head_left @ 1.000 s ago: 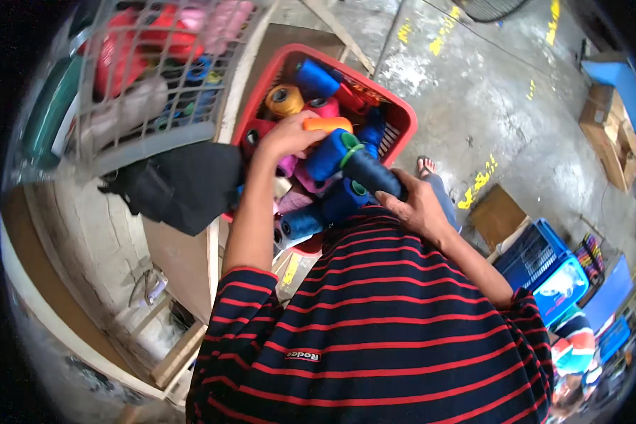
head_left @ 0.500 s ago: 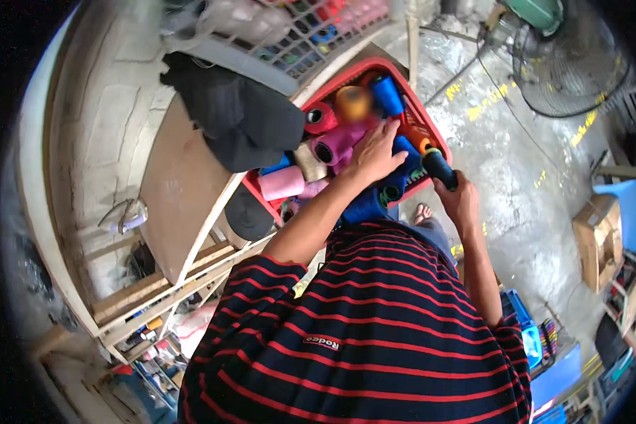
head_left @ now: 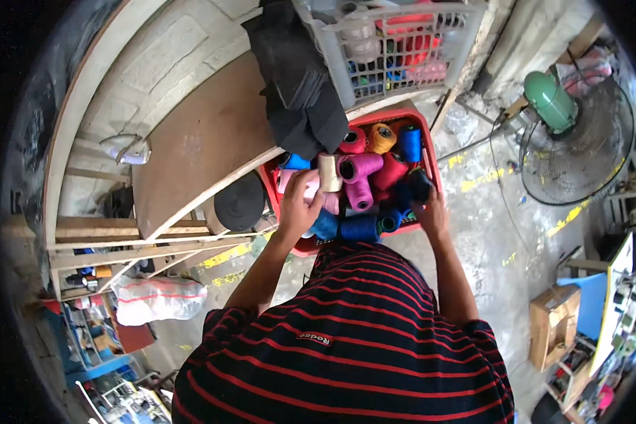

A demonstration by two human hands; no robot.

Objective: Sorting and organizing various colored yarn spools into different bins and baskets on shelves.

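Red crate heaped with thread cones; left hand clasps a pale cone, right hand grips a dark cone; sorting barely begun.

Grey concrete floor, wooden bench, green standing fan

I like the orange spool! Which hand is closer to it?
Right. The right hand is below the orange spool, at the crate's right side; the left hand is farther, lower left, on pale spools.

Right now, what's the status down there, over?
Left hand on pale pink thread cone, grip unclear. Right hand at dark spool, grip unclear. Red plastic crate full of spools. Black cloth overhangs its far corner.
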